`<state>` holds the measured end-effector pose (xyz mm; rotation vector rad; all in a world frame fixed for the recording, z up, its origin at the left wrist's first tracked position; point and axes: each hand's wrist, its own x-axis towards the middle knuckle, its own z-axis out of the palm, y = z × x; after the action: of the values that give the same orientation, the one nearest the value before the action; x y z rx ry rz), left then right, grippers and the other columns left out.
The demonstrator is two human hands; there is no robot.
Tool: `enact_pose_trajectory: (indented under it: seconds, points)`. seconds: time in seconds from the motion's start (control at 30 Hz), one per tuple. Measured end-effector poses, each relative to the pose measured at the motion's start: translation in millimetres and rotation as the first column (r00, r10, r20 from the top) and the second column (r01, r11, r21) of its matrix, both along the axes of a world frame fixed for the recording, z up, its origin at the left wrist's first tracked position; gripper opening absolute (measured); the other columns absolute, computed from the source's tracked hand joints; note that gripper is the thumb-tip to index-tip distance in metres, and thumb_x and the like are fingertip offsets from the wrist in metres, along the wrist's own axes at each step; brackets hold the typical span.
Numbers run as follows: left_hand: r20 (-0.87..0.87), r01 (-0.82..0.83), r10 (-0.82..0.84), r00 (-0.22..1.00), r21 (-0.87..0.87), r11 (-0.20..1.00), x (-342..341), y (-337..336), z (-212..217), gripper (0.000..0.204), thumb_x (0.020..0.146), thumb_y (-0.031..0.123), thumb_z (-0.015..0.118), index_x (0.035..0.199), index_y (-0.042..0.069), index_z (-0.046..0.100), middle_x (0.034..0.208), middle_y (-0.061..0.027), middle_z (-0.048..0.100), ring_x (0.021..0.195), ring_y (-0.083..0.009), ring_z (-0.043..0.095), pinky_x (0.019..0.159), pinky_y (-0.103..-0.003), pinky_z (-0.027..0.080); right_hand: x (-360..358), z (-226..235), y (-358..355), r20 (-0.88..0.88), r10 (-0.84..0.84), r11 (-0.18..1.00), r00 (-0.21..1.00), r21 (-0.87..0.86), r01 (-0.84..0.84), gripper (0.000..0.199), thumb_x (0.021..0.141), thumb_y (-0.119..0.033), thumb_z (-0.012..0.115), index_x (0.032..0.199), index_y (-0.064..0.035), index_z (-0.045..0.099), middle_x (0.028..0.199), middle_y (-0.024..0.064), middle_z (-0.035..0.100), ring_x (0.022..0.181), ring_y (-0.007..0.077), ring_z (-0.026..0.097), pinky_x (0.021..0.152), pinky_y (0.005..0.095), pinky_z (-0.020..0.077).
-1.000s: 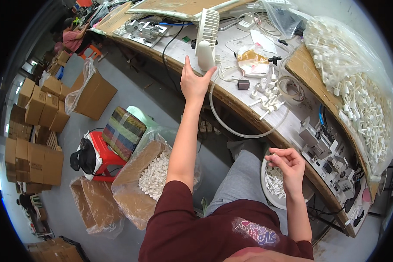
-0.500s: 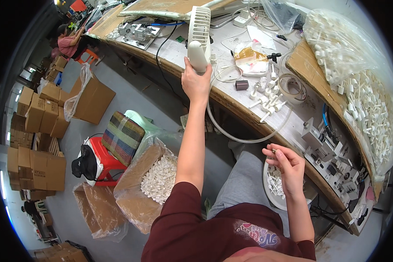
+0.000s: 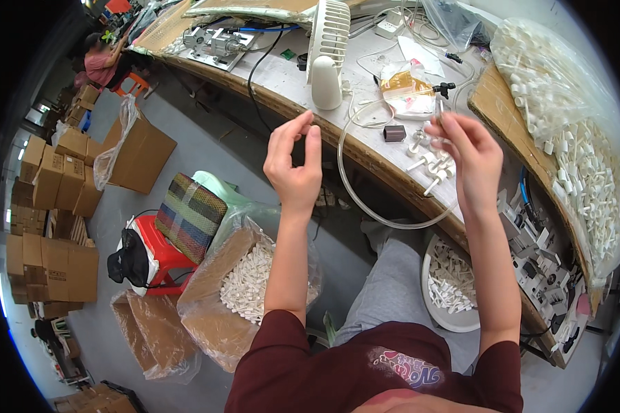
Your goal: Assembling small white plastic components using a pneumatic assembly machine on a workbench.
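My left hand [image 3: 293, 165] hovers in front of the bench edge, its fingers curved and held apart from the thumb, with nothing between them. Just beyond it a white fan [image 3: 327, 76] stands on the bench. My right hand [image 3: 474, 148] is raised over the bench, thumb and fingertips pinched together. The fingertips are blurred, and I cannot make out what is in them. Below and beside that hand lie several white plastic stemmed parts [image 3: 430, 165], partly hidden by it. A dark cylinder [image 3: 395, 133] lies to their left.
A bowl [image 3: 455, 321] of small white pieces rests by my lap. To my left stands a lined carton [image 3: 213, 320] of white parts, near a red stool [image 3: 160, 237]. A clear hose [image 3: 365, 210] loops past the bench edge. Metal fixtures [image 3: 541, 265] and bagged parts [image 3: 585, 172] are at right.
My left hand has let go of the fan and drawn back toward me. My right hand has risen from above the bowl to over the white parts on the bench.
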<state>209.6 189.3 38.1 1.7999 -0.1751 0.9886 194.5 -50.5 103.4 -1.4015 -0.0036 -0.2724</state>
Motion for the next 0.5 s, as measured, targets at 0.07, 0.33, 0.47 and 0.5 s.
enact_pose_trajectory:
  seconds: [0.07, 0.33, 0.47, 0.5]
  points:
    - [-0.027, -0.019, 0.017, 0.999, -0.057, 0.998, 6.5, 10.6, -3.4, 0.02, 0.096, 0.009, 0.066, 0.114, 0.002, 0.072, 0.105, -0.006, 0.073, 0.093, -0.0124, 0.066, 0.084, -0.027, 0.052, 35.0, -0.9, 6.5, 0.06, 0.03, 1.0, 0.998, 0.0, -0.03, 0.022, 0.096, -0.01, 0.068, 0.108, 0.0086, 0.067, 0.103, 0.0172, 0.072, 0.094, 0.0226, 0.074, 0.082, 0.0288, 0.0575]
    - [-0.044, -0.104, 0.101, 0.994, -0.061, 0.993, 66.6, 51.9, -18.7, 0.018, 0.094, 0.011, 0.068, 0.109, 0.002, 0.073, 0.1, -0.008, 0.071, 0.088, -0.0167, 0.067, 0.083, -0.03, 0.052, 149.0, 9.2, 34.7, 0.069, 0.077, 0.997, 0.995, -0.031, -0.075, 0.016, 0.092, -0.004, 0.066, 0.1, 0.0094, 0.062, 0.1, 0.0183, 0.071, 0.095, 0.0252, 0.074, 0.083, 0.0304, 0.0618]
    - [-0.115, -0.055, 0.04, 0.993, -0.133, 0.99, 114.1, 53.1, -31.3, 0.019, 0.095, 0.014, 0.067, 0.108, 0.002, 0.074, 0.097, -0.0071, 0.07, 0.086, -0.0148, 0.067, 0.079, -0.029, 0.052, 211.2, 1.5, 35.0, 0.0, 0.003, 0.993, 1.0, -0.117, -0.003, 0.012, 0.09, -0.002, 0.067, 0.095, 0.0061, 0.06, 0.094, 0.0153, 0.07, 0.093, 0.0257, 0.074, 0.079, 0.0338, 0.0632]
    - [-0.15, -0.042, 0.013, 0.989, -0.189, 0.981, 124.4, 57.3, -33.4, 0.02, 0.096, 0.016, 0.066, 0.107, 0.002, 0.074, 0.098, -0.0072, 0.072, 0.084, -0.0141, 0.068, 0.077, -0.029, 0.053, 225.1, -3.6, 35.4, -0.02, 0.015, 0.991, 1.0, -0.132, -0.018, 0.011, 0.089, -0.001, 0.067, 0.094, 0.0053, 0.06, 0.094, 0.0154, 0.069, 0.091, 0.0264, 0.075, 0.079, 0.0345, 0.0635]
